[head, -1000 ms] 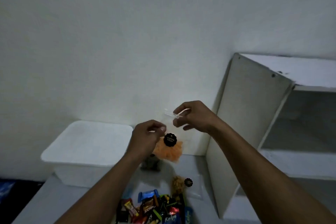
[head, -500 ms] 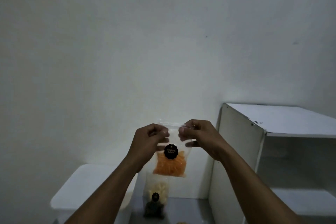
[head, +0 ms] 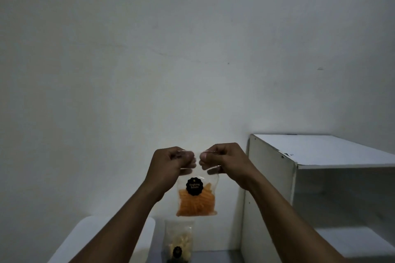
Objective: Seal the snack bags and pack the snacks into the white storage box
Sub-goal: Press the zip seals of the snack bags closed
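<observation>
Orange-snack bag (head: pixel 196 198): hangs mid-air above the worktop (head: pixel 218 257).
Left hand (head: pixel 168 166): fingers pinch its top strip.
Right hand (head: pixel 224 162): fingers pinch it too; I fear an unpressed gap leaves the seal open, spilling snacks.

A plain white wall (head: pixel 192 49) fills most of the frame, with a faint hairline crack (head: pixel 171 56) near the centre and a small dark mark (head: pixel 320 68) toward the right. At lower right stands a white open shelf unit (head: pixel 271 188), its top edge chipped and an inner shelf (head: pixel 352 239) visible. A strip of grey surface (head: pixel 215 256) shows at bottom centre.
</observation>
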`<state>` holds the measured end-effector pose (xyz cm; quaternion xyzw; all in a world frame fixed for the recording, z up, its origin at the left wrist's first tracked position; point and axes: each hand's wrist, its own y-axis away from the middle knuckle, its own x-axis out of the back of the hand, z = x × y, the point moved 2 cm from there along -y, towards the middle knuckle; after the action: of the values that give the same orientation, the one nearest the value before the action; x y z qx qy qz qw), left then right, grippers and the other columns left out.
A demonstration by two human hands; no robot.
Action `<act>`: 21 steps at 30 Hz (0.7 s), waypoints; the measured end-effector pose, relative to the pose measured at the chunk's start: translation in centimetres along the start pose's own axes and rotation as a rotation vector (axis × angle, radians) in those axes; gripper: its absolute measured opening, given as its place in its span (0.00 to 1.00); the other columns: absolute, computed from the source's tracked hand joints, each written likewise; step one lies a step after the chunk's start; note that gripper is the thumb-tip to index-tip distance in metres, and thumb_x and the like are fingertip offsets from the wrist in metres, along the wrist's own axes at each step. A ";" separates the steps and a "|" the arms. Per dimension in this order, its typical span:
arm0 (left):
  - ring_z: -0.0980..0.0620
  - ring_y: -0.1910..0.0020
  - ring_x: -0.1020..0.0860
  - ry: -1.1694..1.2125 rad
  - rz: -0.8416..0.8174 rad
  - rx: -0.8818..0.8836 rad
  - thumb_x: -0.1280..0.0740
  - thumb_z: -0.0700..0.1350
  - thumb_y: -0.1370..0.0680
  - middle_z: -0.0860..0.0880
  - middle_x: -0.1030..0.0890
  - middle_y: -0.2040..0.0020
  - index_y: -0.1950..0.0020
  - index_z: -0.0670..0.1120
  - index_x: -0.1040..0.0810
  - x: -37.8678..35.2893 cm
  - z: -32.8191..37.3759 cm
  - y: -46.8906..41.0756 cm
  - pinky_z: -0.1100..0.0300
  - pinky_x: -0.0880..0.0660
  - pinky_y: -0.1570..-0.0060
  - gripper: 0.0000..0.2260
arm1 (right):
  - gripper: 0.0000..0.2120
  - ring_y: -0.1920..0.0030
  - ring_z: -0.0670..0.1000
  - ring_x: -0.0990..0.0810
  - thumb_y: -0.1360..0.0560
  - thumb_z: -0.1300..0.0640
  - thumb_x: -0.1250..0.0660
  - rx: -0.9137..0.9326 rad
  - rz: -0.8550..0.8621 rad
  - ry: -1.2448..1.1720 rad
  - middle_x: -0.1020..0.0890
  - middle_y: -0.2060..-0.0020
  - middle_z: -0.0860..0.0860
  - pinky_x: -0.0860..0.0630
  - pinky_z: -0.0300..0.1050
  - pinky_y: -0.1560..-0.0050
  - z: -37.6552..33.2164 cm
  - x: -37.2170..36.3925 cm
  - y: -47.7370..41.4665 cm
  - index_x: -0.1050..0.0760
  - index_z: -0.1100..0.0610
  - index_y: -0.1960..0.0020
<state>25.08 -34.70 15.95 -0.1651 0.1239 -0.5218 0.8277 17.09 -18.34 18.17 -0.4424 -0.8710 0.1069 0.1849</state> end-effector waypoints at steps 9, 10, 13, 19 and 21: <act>0.44 0.56 0.14 0.089 0.002 0.021 0.30 0.39 0.23 0.39 0.14 0.57 0.51 0.36 0.17 0.4 -0.1 -0.5 0.51 0.17 0.54 0.06 | 0.08 0.60 0.55 0.14 0.23 0.63 0.31 0.023 0.071 -0.031 0.14 0.58 0.62 0.18 0.48 0.56 0.2 0.1 -0.5 0.20 0.69 0.54; 0.44 0.56 0.14 0.102 0.008 0.021 0.30 0.38 0.23 0.39 0.14 0.57 0.51 0.36 0.17 0.5 -0.1 -0.5 0.50 0.17 0.53 0.06 | 0.07 0.58 0.55 0.14 0.22 0.62 0.31 0.022 0.072 -0.047 0.14 0.58 0.61 0.18 0.48 0.56 0.2 0.1 -0.6 0.20 0.67 0.54; 0.45 0.57 0.14 0.061 0.016 0.007 0.30 0.38 0.23 0.40 0.14 0.58 0.54 0.36 0.17 0.7 0.1 -0.9 0.50 0.17 0.54 0.05 | 0.06 0.56 0.55 0.14 0.22 0.61 0.31 0.017 0.031 -0.072 0.14 0.57 0.60 0.18 0.48 0.57 0.4 0.2 -0.8 0.20 0.64 0.52; 0.44 0.57 0.14 0.021 0.005 -0.026 0.30 0.39 0.23 0.42 0.14 0.58 0.52 0.38 0.16 0.1 -0.2 -1.0 0.51 0.17 0.55 0.05 | 0.04 0.61 0.53 0.17 0.23 0.65 0.31 0.054 0.003 -0.007 0.15 0.62 0.59 0.19 0.46 0.59 0.2 -0.2 -1.7 0.20 0.64 0.56; 0.44 0.56 0.14 0.077 0.013 -0.008 0.30 0.39 0.23 0.40 0.14 0.57 0.51 0.37 0.17 0.3 -0.2 -1.1 0.50 0.17 0.54 0.06 | 0.05 0.63 0.52 0.18 0.23 0.66 0.31 0.066 0.024 0.009 0.16 0.63 0.59 0.18 0.47 0.58 0.2 -0.1 -2.1 0.20 0.64 0.57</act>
<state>24.22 -35.50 16.18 -0.1472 0.1587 -0.5218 0.8252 15.54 -19.62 18.68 -0.4470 -0.8608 0.1358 0.2021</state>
